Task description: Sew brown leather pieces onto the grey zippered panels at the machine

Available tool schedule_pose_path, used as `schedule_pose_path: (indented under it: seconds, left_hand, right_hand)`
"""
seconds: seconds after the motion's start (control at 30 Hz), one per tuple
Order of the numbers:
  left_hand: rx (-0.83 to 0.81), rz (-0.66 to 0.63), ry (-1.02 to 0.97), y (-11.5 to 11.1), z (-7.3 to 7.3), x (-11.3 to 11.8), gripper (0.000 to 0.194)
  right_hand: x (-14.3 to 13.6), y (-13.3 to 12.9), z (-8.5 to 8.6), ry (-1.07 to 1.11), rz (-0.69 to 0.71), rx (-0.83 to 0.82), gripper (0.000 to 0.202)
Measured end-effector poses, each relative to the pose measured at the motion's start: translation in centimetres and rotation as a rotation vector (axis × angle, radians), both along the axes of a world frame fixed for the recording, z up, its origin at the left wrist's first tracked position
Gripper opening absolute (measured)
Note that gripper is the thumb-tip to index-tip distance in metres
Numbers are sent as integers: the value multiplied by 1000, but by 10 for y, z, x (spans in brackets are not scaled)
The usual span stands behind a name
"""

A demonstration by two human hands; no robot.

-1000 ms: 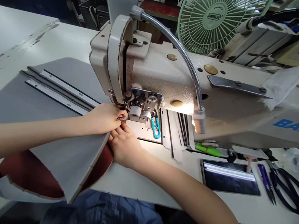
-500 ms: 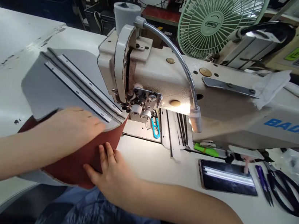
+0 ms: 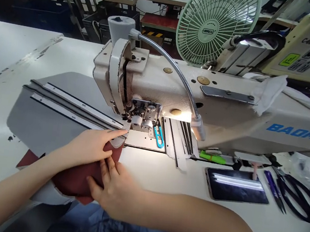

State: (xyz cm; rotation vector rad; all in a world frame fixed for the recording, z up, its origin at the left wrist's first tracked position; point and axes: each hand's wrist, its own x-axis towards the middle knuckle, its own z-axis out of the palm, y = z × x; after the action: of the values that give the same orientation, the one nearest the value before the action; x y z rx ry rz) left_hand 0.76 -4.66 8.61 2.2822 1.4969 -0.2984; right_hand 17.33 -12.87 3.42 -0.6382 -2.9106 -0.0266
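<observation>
My left hand (image 3: 89, 145) lies on a grey panel (image 3: 48, 124), its index finger stretched out toward the presser foot of the sewing machine (image 3: 160, 78). Two white strips with dark edges (image 3: 83, 105) run along the panel on either side of a narrow grey seam. The panel's right end is beside the needle area; the needle itself is hidden. Under the panel is a dark red piece of material (image 3: 75, 179), partly folded at the front. On its right part rests my right hand (image 3: 118, 191), fingers spread and thumb apart, close to the left hand's thumb.
Blue thread snips (image 3: 158, 136) lie by the machine bed, beside thin black and white strips (image 3: 179, 138). Farther right are a green-handled tool (image 3: 212, 157), a phone (image 3: 237, 186), purple tweezers (image 3: 275, 190) and black scissors (image 3: 298, 197). Behind the machine stands a green fan (image 3: 212, 28).
My left hand has moved right and its index finger now extends toward the needle area. The panel has swung to lie flatter across the table. My right hand stays nearly in place.
</observation>
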Motion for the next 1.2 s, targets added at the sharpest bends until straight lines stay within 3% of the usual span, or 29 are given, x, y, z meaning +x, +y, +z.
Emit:
schedule_pose_path:
  seconds: [0.1, 0.2, 0.47, 0.67, 1.0, 1.2]
  left_hand:
    - [213, -73, 82, -8, -12, 5, 67]
    - [302, -151, 86, -13, -22, 5, 74]
    - [295, -158, 84, -11, -22, 4, 69]
    - [262, -98, 42, -5, -16, 8, 61]
    - [240, -163, 58, -13, -18, 4, 65]
    - [211, -179, -11, 5, -15, 5, 64]
  right_hand:
    - [-1, 1, -1, 13, 5, 17, 47]
    - [-2, 1, -2, 23, 6, 32, 47]
    - [-2, 1, -5, 35, -7, 77, 46]
    - [-1, 2, 3, -23, 9, 1, 46]
    - [0, -2, 8, -65, -29, -88, 48]
    - [0, 9, 14, -119, -31, -138, 48]
